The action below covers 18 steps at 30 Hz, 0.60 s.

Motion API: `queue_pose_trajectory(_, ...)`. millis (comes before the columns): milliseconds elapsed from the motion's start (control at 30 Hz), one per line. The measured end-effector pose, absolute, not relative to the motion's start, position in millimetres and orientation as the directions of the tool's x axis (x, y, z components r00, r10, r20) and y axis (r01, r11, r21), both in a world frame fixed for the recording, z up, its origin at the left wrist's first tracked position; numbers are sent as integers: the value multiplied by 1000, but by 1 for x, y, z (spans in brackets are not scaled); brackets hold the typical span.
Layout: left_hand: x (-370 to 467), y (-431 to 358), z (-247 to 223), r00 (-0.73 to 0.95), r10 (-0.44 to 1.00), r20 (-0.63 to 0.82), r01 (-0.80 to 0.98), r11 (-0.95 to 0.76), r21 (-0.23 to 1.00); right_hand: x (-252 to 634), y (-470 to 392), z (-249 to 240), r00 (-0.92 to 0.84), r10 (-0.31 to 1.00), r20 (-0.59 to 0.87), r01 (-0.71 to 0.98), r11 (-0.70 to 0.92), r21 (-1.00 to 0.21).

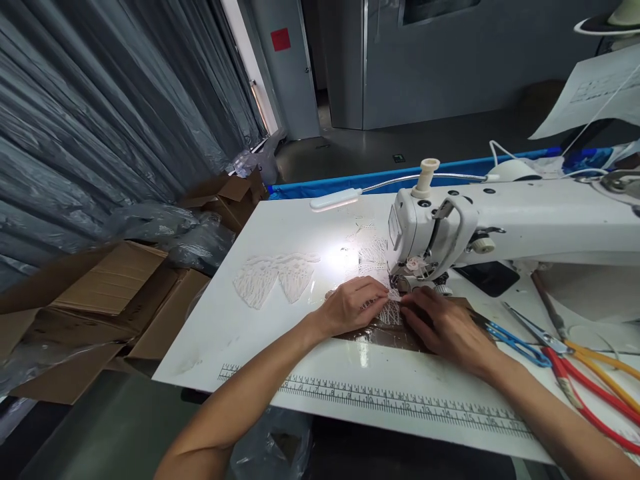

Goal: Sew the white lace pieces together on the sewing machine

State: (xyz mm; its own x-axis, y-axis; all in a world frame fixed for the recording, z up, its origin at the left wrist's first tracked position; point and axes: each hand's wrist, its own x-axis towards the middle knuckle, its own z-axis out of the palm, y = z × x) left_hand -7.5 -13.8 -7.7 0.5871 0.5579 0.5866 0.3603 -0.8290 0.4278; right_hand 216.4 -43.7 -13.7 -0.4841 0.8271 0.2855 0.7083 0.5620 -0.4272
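Note:
A white sewing machine [530, 217] stands on the right of the table, its needle area just beyond my fingertips. Below it lies a strip of white lace fabric [391, 313], which runs under the presser foot and out behind. My left hand [356, 305] pinches the lace's edge from the left, fingers pressed together. From the right, my right hand [440, 323] pinches the same lace close to the needle. Two joined fan-shaped lace pieces [275, 279] lie flat farther left under the lamp's light.
A lamp [336, 199] on a bendy neck hangs over the table. Blue-handled tweezers or snips [520, 343] and scissors with red and orange handles [575, 350] lie at the right. Printed ruler marks [370, 400] line the front edge. Cardboard boxes [117, 280] stand left of the table.

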Motion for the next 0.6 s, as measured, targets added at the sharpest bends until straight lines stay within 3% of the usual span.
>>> queue_pose_trajectory(200, -9, -13, -7, 625, 525, 578, 340, -849, 404, 218, -51, -24, -611, 736, 291, 664, 677, -319)
queue_pose_trajectory(400, -8, -13, -17, 719, 450, 530, 354, -893, 277, 221, -67, -21, -598, 756, 268, 655, 653, -379)
queue_pose_trajectory(600, -8, -13, -22, 777, 434, 456, 405, -899, 166, 217, -75, -28, -557, 778, 292, 688, 629, -363)
